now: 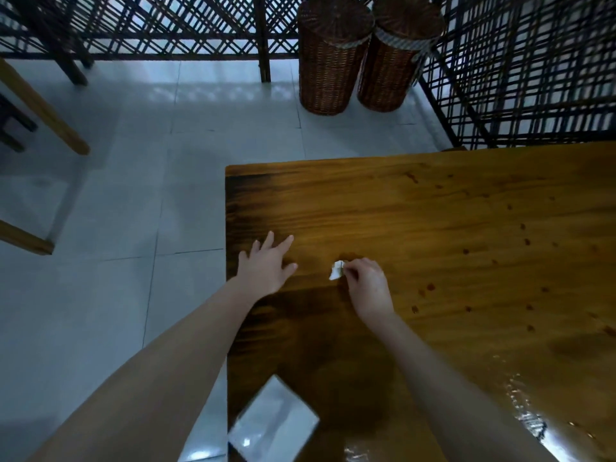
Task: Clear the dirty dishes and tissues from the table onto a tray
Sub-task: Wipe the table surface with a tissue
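A small crumpled white tissue (336, 270) lies on the wooden table (450, 221), and my right hand (366, 285) pinches its right edge with curled fingers. To the left, my left hand (266, 265) rests flat near the table's left edge with its fingers spread and nothing in it. A pale grey rectangular box (276, 425), perhaps a tissue box, sits at the table's near left corner. No dishes or tray are in view.
Two tall brown wicker baskets (333, 61) (393, 58) stand on the tiled floor beyond the table. Dark lattice screens (533, 71) run along the back and right. Wooden chair legs (43, 111) stand at the left. Small dark spots dot the table's right side.
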A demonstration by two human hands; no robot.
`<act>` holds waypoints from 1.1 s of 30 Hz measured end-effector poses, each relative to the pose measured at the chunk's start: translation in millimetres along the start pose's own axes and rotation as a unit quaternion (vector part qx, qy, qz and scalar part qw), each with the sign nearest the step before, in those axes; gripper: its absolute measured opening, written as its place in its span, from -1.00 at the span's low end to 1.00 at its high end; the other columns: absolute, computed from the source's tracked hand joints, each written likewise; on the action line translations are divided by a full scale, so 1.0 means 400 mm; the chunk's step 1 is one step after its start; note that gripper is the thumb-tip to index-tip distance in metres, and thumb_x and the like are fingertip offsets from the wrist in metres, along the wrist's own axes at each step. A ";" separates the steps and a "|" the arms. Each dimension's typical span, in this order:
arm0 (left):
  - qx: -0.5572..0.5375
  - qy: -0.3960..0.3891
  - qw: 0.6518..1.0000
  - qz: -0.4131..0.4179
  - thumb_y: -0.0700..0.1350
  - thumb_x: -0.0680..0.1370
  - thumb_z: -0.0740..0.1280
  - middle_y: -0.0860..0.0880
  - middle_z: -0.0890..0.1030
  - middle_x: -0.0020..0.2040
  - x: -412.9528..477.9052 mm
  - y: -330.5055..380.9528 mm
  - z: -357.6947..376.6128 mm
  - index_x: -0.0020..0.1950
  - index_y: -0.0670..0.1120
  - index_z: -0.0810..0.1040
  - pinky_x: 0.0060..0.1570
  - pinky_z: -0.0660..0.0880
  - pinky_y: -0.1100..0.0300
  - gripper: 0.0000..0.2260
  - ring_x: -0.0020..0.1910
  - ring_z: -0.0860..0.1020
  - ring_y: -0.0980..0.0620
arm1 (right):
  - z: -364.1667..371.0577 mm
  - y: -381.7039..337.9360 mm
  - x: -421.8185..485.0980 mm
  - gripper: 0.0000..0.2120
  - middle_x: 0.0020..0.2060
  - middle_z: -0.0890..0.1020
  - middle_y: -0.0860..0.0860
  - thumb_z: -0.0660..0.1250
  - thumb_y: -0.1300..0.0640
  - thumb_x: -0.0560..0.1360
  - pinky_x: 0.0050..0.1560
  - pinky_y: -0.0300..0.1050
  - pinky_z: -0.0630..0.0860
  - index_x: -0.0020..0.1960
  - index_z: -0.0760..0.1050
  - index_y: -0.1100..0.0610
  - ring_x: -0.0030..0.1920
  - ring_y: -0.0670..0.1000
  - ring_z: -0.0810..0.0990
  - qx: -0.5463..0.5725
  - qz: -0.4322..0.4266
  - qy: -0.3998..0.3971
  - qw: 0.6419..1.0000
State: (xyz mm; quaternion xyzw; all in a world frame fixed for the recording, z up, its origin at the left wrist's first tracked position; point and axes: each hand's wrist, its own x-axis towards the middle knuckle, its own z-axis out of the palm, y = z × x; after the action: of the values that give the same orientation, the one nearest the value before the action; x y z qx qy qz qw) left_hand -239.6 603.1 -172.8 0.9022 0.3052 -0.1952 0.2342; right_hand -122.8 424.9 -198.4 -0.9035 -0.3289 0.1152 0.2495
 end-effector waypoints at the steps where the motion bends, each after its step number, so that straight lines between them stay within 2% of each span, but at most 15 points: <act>1: -0.004 -0.005 1.000 0.007 0.16 0.62 0.11 -0.11 -0.07 0.58 -0.022 0.006 0.009 0.56 0.18 -0.05 0.43 0.00 -0.25 -0.44 0.53 0.00 -0.24 | -0.011 0.002 -0.022 -0.84 -0.07 0.59 0.04 0.27 0.28 0.54 0.03 -0.23 0.43 0.06 0.60 0.19 0.00 0.00 0.52 0.000 0.006 0.005 1.000; 9: -0.032 -0.016 0.999 0.041 0.13 0.63 0.11 -0.09 -0.06 0.58 -0.158 0.071 0.059 0.56 0.17 -0.02 0.45 -0.01 -0.20 -0.47 0.54 0.01 -0.17 | -0.105 0.042 -0.181 -0.84 -0.07 0.60 0.10 0.30 0.30 0.52 -0.05 -0.26 0.37 0.06 0.60 0.25 0.00 0.06 0.53 0.007 0.041 0.046 0.998; 17: -0.024 -0.034 0.998 0.055 0.12 0.64 0.10 -0.08 -0.04 0.58 -0.235 0.120 0.100 0.56 0.17 0.00 0.45 0.00 -0.21 -0.49 0.54 0.01 -0.18 | -0.159 0.138 -0.291 -0.82 -0.01 0.60 0.11 0.30 0.29 0.53 0.03 -0.16 0.49 0.10 0.58 0.25 0.06 0.07 0.54 -0.017 0.113 0.057 0.992; 24: -0.027 -0.033 0.998 0.038 0.10 0.64 0.10 -0.06 -0.03 0.58 -0.267 0.130 0.128 0.56 0.17 0.00 0.46 0.01 -0.18 -0.49 0.54 0.01 -0.14 | -0.125 0.181 -0.307 -0.79 -0.02 0.56 0.04 0.32 0.13 0.54 -0.04 -0.14 0.53 0.14 0.56 0.16 -0.02 0.00 0.52 -0.007 0.161 0.012 0.987; 33: -0.058 -0.008 0.998 -0.015 0.11 0.63 0.13 -0.05 0.03 0.58 -0.223 0.207 0.165 0.56 0.13 0.05 0.45 0.05 -0.16 -0.49 0.53 0.08 -0.11 | -0.143 0.258 -0.185 -0.83 0.01 0.60 0.10 0.29 0.24 0.55 0.07 -0.11 0.44 0.09 0.60 0.22 0.08 0.07 0.50 0.020 0.129 0.015 0.991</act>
State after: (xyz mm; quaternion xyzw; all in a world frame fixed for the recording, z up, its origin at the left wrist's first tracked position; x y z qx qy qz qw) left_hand -265.9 468.0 -157.3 0.8808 0.3278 -0.1877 0.2855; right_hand -102.1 287.1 -201.1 -0.9349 -0.2034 0.1392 0.2554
